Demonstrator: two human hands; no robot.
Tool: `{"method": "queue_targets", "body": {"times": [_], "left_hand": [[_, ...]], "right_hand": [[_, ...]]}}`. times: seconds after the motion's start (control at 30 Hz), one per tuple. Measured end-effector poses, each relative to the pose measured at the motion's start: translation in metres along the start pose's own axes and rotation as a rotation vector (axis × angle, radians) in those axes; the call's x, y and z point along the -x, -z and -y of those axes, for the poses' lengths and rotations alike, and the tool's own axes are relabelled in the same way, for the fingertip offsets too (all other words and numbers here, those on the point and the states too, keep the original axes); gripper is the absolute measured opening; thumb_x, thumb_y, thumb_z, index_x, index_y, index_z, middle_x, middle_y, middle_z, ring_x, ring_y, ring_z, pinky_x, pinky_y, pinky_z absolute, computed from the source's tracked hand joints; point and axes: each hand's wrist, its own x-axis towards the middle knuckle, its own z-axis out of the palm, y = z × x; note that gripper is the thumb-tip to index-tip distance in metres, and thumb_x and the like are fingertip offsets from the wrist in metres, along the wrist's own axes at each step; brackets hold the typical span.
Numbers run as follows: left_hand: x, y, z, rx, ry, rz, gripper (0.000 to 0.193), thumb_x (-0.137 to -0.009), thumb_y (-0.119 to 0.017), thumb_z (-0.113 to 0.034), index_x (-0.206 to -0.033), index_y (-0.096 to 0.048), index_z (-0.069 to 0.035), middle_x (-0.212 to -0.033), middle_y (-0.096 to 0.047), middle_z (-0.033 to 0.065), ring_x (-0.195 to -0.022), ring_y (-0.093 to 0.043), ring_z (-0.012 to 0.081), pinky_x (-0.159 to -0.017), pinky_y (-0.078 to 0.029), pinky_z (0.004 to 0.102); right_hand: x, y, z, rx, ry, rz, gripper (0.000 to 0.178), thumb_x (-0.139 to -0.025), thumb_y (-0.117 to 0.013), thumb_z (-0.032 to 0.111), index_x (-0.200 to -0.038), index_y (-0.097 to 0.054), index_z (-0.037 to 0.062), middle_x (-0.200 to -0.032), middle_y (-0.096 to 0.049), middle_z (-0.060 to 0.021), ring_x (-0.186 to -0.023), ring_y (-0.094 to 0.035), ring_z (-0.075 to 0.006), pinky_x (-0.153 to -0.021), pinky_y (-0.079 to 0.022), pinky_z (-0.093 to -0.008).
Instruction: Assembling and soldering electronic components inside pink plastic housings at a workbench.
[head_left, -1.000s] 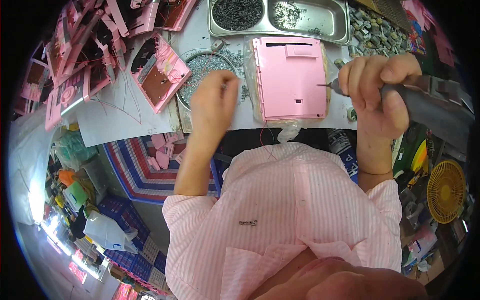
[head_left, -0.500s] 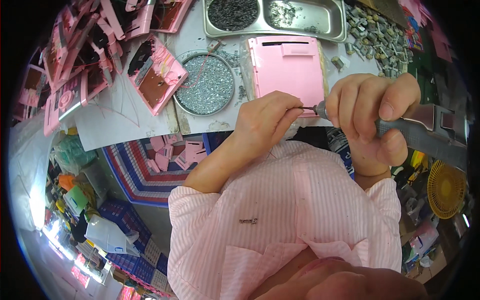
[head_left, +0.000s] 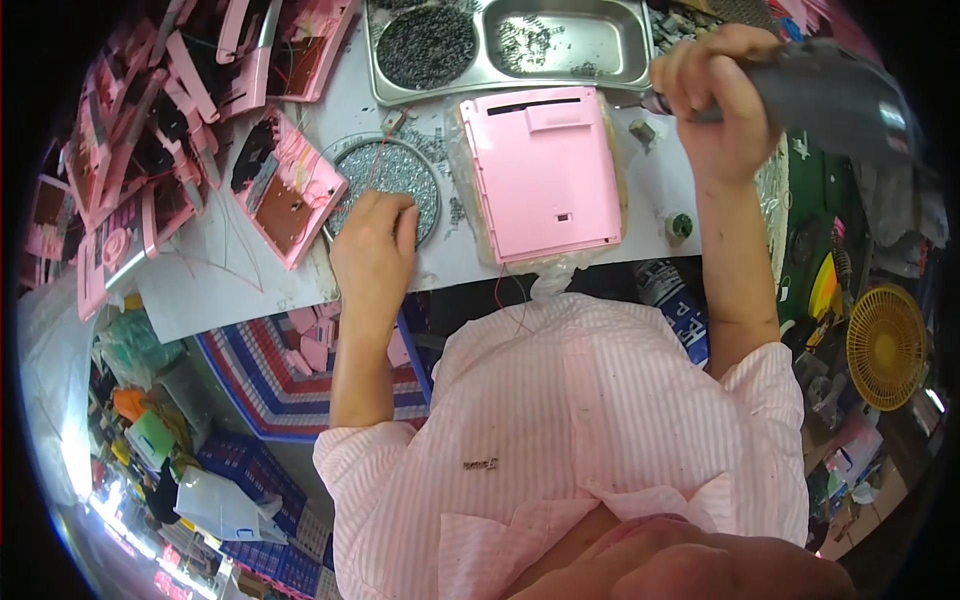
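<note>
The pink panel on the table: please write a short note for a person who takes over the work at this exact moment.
Left hand: fingers down in the round dish of small screws, at its near rim; whether it holds a screw cannot be seen.
Right hand: gripping the grey power screwdriver, raised at the panel's far right corner, tip off the panel.
Pink panel: flat on a clear plastic bag between the hands, near the table edge.
Done or left: which screw holes are filled is too small to tell. More pink parts lie piled at left.
</note>
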Motion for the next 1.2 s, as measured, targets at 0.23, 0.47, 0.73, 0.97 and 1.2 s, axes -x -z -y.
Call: {"method": "queue_targets", "body": {"times": [0.23, 0.47, 0.73, 0.97, 1.2], "left_hand": [[-0.012, -0.002, 0.004, -0.077, -0.046, -0.130, 0.015, -0.093, -0.069, -0.015, -0.091, -0.062, -0.002, -0.085, -0.061, 0.0141, -0.075, -0.063, 0.0339, -0.067, -0.050, 0.0424], [-0.013, 0.003, 0.006, 0.074, 0.049, -0.004, 0.018, -0.093, -0.069, -0.014, -0.085, -0.061, 0.000, -0.076, -0.059, 0.0112, -0.066, -0.057, 0.0301, -0.062, -0.047, 0.0382], [-0.011, -0.004, -0.042, 0.512, -0.049, -0.032, 0.009, -0.087, -0.075, -0.003, -0.095, -0.070, -0.002, -0.088, -0.069, 0.0058, -0.063, -0.055, 0.0118, -0.056, -0.042, 0.0243], [-0.011, -0.024, -0.055, 0.582, -0.202, -0.162, 0.016, -0.084, -0.075, -0.002, -0.100, -0.072, -0.003, -0.096, -0.073, 0.0118, -0.079, -0.070, 0.0237, -0.065, -0.055, 0.0310], [-0.007, -0.022, -0.046, 0.577, -0.201, -0.196, 0.017, -0.080, -0.079, -0.006, -0.093, -0.068, -0.004, -0.086, -0.071, 0.0100, -0.073, -0.070, 0.0261, -0.061, -0.055, 0.0340]], "right_hand": [[-0.002, -0.009, -0.038, 0.047, -0.054, -0.149, 0.022, -0.094, -0.063, 0.009, -0.108, -0.046, 0.0065, -0.066, -0.050, -0.0048, -0.051, -0.049, -0.0139, -0.051, -0.045, -0.0310], [-0.007, 0.001, -0.049, 0.059, -0.020, 0.139, 0.009, -0.098, -0.053, 0.006, -0.107, -0.053, 0.0021, -0.067, -0.046, -0.0044, -0.056, -0.044, -0.0156, -0.058, -0.040, -0.0343], [-0.023, -0.025, -0.016, -0.046, -0.066, 0.052, 0.022, -0.092, -0.043, 0.005, -0.111, -0.054, 0.0051, -0.063, -0.045, -0.0020, -0.051, -0.034, -0.0150, -0.053, -0.035, -0.0364], [-0.015, -0.103, 0.017, -0.228, -0.231, 0.265, 0.026, -0.097, -0.066, 0.033, -0.109, -0.051, 0.0146, -0.063, -0.049, 0.0035, -0.051, -0.048, -0.0116, -0.054, -0.043, -0.0306], [-0.009, -0.118, -0.003, -0.242, -0.292, 0.300, 0.029, -0.096, -0.069, 0.034, -0.106, -0.049, 0.0145, -0.063, -0.050, 0.0029, -0.052, -0.050, -0.0123, -0.053, -0.044, -0.0312]]}}
